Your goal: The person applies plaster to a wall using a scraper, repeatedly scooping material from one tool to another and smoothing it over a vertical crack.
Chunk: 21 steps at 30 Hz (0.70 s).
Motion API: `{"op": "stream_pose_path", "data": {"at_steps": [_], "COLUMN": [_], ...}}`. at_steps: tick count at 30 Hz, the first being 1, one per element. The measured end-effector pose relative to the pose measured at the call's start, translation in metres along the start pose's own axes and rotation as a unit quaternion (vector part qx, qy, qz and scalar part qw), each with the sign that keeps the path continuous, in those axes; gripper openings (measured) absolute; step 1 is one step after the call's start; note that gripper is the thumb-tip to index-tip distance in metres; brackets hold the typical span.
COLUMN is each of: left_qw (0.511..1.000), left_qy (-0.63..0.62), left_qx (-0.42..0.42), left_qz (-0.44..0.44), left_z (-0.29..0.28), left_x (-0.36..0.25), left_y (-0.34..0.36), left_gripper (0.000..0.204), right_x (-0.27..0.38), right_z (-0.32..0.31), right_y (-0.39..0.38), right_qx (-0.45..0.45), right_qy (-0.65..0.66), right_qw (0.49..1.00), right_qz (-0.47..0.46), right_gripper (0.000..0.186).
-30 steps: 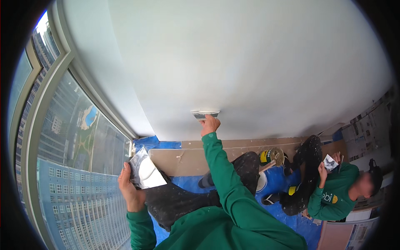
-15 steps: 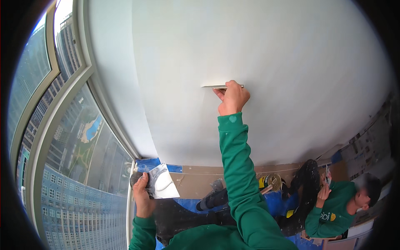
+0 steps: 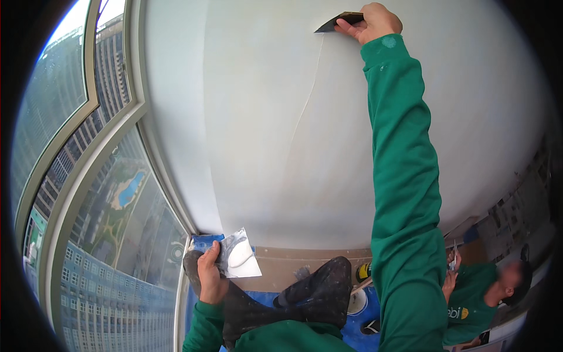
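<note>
My right hand (image 3: 378,23) is raised high against the pale wall (image 3: 281,182), gripping a wide putty knife (image 3: 337,22) whose blade edge meets the surface at a tilt. From the blade's left corner a thin raised line of putty (image 3: 307,102) runs down the wall. Low on the left, my left hand (image 3: 211,277) is closed on a second broad flat blade (image 3: 249,270). A smooth lump of white putty (image 3: 239,254) lies on that blade. Its handle is mostly hidden by my fingers.
A tall framed window (image 3: 149,170) borders the wall on the left. At the lower right sits a co-worker (image 3: 472,299) in a green sweatshirt, holding something thin. A black-and-yellow tin (image 3: 363,271), a white bucket (image 3: 358,302) and blue floor covering (image 3: 349,331) are beside my legs.
My right hand has swept up and to the right with the putty knife, and a thin putty line now shows below it. My left hand has shifted slightly right with its blade.
</note>
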State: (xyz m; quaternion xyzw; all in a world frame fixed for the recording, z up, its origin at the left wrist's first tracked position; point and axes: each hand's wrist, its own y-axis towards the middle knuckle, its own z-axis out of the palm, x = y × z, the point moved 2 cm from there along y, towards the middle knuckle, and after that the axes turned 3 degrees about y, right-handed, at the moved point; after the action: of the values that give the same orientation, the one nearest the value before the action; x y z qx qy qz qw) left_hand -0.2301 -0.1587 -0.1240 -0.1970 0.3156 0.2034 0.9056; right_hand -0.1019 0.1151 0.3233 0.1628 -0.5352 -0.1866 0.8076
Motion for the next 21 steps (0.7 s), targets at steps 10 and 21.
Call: {"op": "stream_pose_path", "data": {"at_steps": [10,21], "left_qw": [0.995,0.990], "left_qy": [-0.075,-0.061], "left_qx": [0.029,0.085], "left_qz": [-0.056,-0.097], "left_z": [0.039,0.175], "left_x": [0.004,0.040], "left_y": [0.021,0.058], "left_gripper": [0.020,0.026], "right_x": [-0.125,-0.139], "right_z": [-0.198,-0.211], "right_y": [-0.187,-0.267], "right_qx": [-0.069,0.011], "right_qy": [0.027,0.077], "right_qw": [0.996,0.997], "right_qz": [0.052,0.017], "right_gripper": [0.030,0.036]}}
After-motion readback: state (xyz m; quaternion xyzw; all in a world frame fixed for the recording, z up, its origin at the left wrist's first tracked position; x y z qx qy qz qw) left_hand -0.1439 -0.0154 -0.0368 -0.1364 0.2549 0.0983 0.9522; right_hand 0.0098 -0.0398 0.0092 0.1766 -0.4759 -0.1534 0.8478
